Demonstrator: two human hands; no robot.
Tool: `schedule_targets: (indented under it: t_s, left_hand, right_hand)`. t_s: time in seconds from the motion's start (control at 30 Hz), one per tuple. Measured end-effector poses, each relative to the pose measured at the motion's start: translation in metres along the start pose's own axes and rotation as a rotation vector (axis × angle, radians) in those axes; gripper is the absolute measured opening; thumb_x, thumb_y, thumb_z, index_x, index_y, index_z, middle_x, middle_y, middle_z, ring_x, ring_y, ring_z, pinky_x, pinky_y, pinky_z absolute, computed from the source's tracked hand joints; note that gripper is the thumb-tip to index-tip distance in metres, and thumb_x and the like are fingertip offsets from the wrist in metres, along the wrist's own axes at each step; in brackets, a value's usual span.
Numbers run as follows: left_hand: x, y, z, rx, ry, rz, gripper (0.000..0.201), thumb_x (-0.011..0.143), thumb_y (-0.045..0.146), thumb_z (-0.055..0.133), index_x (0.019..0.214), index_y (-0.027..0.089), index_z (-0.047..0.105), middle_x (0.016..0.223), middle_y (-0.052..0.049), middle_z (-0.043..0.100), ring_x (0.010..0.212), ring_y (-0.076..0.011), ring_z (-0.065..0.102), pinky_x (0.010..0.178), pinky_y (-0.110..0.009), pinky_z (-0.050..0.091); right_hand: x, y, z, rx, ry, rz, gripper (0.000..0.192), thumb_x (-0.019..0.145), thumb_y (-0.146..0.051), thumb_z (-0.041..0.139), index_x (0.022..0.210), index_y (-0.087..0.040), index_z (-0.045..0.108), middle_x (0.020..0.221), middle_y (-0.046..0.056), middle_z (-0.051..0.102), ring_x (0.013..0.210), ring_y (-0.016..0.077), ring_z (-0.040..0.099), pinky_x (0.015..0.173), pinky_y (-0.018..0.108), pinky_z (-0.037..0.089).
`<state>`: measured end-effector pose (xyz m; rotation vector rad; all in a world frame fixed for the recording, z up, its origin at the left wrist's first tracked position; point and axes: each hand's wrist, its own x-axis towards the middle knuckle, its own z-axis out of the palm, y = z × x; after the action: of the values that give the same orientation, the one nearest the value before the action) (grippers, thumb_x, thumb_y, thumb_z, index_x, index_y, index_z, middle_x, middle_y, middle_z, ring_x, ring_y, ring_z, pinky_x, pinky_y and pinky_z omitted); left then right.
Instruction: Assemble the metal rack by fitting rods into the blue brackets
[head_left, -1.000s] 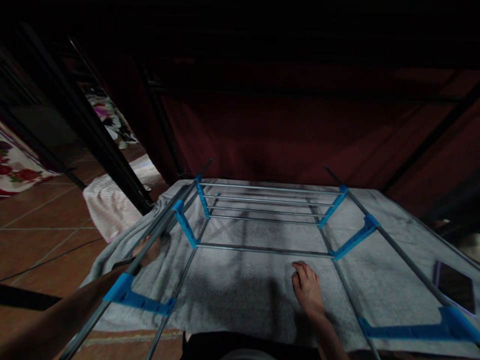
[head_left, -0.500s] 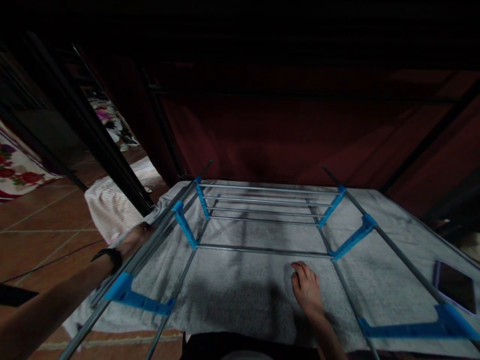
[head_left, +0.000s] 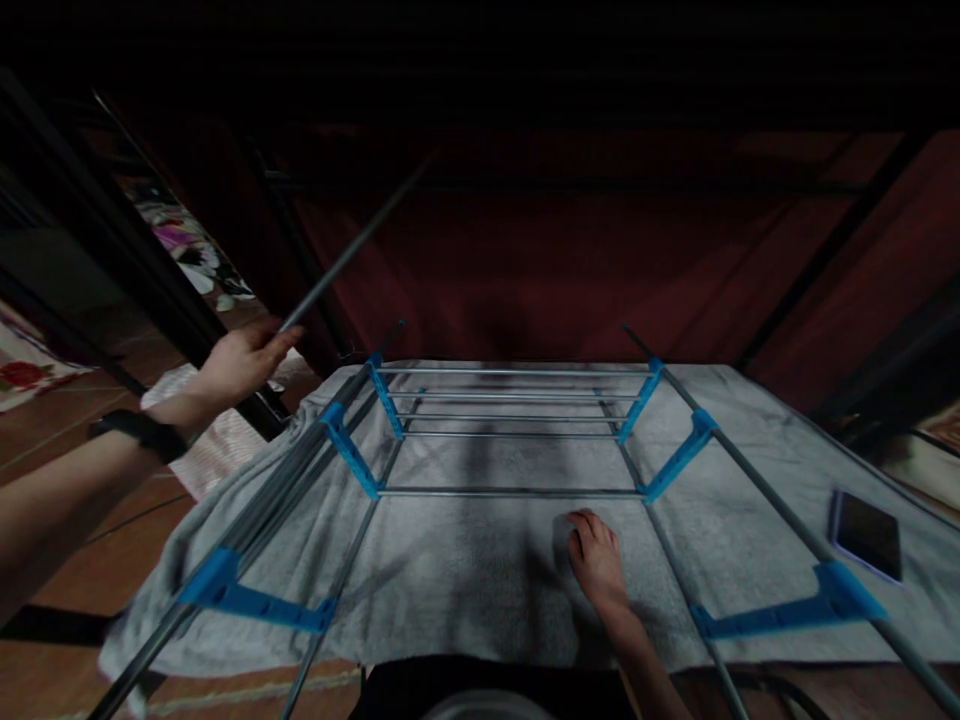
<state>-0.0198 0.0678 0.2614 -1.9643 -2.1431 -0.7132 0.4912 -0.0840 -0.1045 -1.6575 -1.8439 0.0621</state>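
Note:
My left hand (head_left: 241, 362), with a dark band at the wrist, is closed around one end of a thin grey metal rod (head_left: 358, 240). The rod is raised and slants up to the right, clear of the frame below. That partly assembled rack (head_left: 510, 492) lies on a grey blanket (head_left: 480, 570), made of metal tubes joined by blue plastic brackets (head_left: 349, 452). Several crossbars span its far part. My right hand (head_left: 598, 557) rests on the blanket inside the rack, fingers loosely bent, thumb apart, holding nothing. More loose rods (head_left: 281, 490) lie along the rack's left side.
A phone (head_left: 868, 535) lies on the blanket at the right. Dark metal posts (head_left: 150, 260) and a dark red curtain (head_left: 525, 280) stand behind. Striped cloth (head_left: 225, 450) and the tiled floor (head_left: 52, 500) are at the left.
My left hand has risen from the loose rods at the rack's left side and now holds one rod up. My right hand stays on the blanket. The view has shifted slightly.

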Motion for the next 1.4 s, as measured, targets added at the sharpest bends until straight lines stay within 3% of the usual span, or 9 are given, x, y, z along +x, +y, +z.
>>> schedule_targets:
  t_s: [0.17, 0.33, 0.47, 0.57, 0.7, 1.03, 1.23, 1.4]
  left_hand:
    - [0.022, 0.077, 0.007, -0.069, -0.108, 0.163, 0.044, 0.098, 0.046, 0.047, 0.120, 0.011, 0.064, 0.101, -0.004, 0.069, 0.084, -0.0145, 0.055, 0.076, -0.024, 0.043]
    - [0.027, 0.153, 0.030, 0.042, -0.094, 0.362, 0.044, 0.095, 0.058, 0.051, 0.116, 0.024, 0.070, 0.103, -0.007, 0.072, 0.096, -0.0252, 0.064, 0.080, -0.032, 0.046]
    - [0.014, 0.194, 0.053, 0.066, -0.020, 0.571, 0.038, 0.103, 0.042, 0.042, 0.125, 0.022, 0.065, 0.119, -0.009, 0.069, 0.106, -0.0241, 0.062, 0.088, -0.033, 0.045]
    - [-0.007, 0.210, 0.071, 0.050, 0.012, 0.655, 0.032, 0.103, 0.029, 0.041, 0.121, 0.017, 0.064, 0.117, -0.011, 0.068, 0.105, -0.0228, 0.061, 0.092, -0.035, 0.044]
    - [-0.049, 0.217, 0.098, 0.019, 0.039, 0.693, 0.025, 0.099, 0.016, 0.041, 0.109, 0.018, 0.064, 0.103, -0.010, 0.066, 0.099, -0.0246, 0.059, 0.091, -0.039, 0.042]
    - [-0.150, 0.207, 0.153, -0.058, -0.030, 0.685, 0.031, 0.094, 0.007, 0.042, 0.112, 0.020, 0.063, 0.097, -0.008, 0.064, 0.093, -0.0252, 0.057, 0.085, -0.040, 0.042]
    - [-0.185, 0.186, 0.181, -0.121, -0.066, 0.633, 0.034, 0.094, 0.009, 0.044, 0.120, 0.021, 0.064, 0.102, -0.009, 0.065, 0.099, -0.0258, 0.058, 0.090, -0.042, 0.042]
    - [-0.202, 0.164, 0.193, -0.107, -0.161, 0.595, 0.039, 0.091, 0.007, 0.046, 0.123, 0.021, 0.064, 0.104, -0.010, 0.065, 0.101, -0.0267, 0.057, 0.093, -0.044, 0.042]
  right_hand:
    - [0.000, 0.002, 0.000, 0.018, 0.004, -0.017, 0.036, 0.092, -0.015, 0.042, 0.121, -0.022, 0.062, 0.120, 0.010, 0.065, 0.110, 0.0271, 0.058, 0.096, 0.045, 0.044]
    - [0.001, 0.004, -0.001, 0.040, 0.011, -0.024, 0.039, 0.088, -0.013, 0.046, 0.121, -0.024, 0.063, 0.119, 0.009, 0.066, 0.109, 0.0261, 0.059, 0.095, 0.042, 0.045]
    - [0.001, 0.005, 0.000, 0.047, 0.011, -0.019, 0.039, 0.087, -0.013, 0.047, 0.121, -0.023, 0.063, 0.118, 0.009, 0.066, 0.109, 0.0260, 0.059, 0.096, 0.042, 0.045]
    - [0.001, 0.005, 0.001, 0.045, 0.014, -0.029, 0.038, 0.089, -0.013, 0.045, 0.121, -0.022, 0.063, 0.118, 0.009, 0.066, 0.110, 0.0257, 0.059, 0.096, 0.043, 0.045]
    - [0.001, 0.004, 0.002, 0.043, 0.040, -0.027, 0.035, 0.092, -0.013, 0.042, 0.118, -0.021, 0.064, 0.119, 0.009, 0.066, 0.110, 0.0251, 0.059, 0.097, 0.043, 0.045]
    - [0.000, 0.005, -0.001, 0.046, -0.005, 0.010, 0.035, 0.094, -0.021, 0.041, 0.120, -0.021, 0.065, 0.121, 0.010, 0.066, 0.114, 0.0253, 0.058, 0.101, 0.045, 0.043]
    - [0.001, 0.010, -0.003, 0.157, 0.006, 0.048, 0.036, 0.092, -0.026, 0.041, 0.118, -0.020, 0.066, 0.119, 0.012, 0.067, 0.116, 0.0264, 0.058, 0.103, 0.048, 0.042]
    - [0.002, 0.018, -0.008, 0.434, 0.029, 0.151, 0.035, 0.089, -0.035, 0.050, 0.113, -0.019, 0.068, 0.113, 0.012, 0.069, 0.106, 0.0256, 0.062, 0.099, 0.046, 0.048]
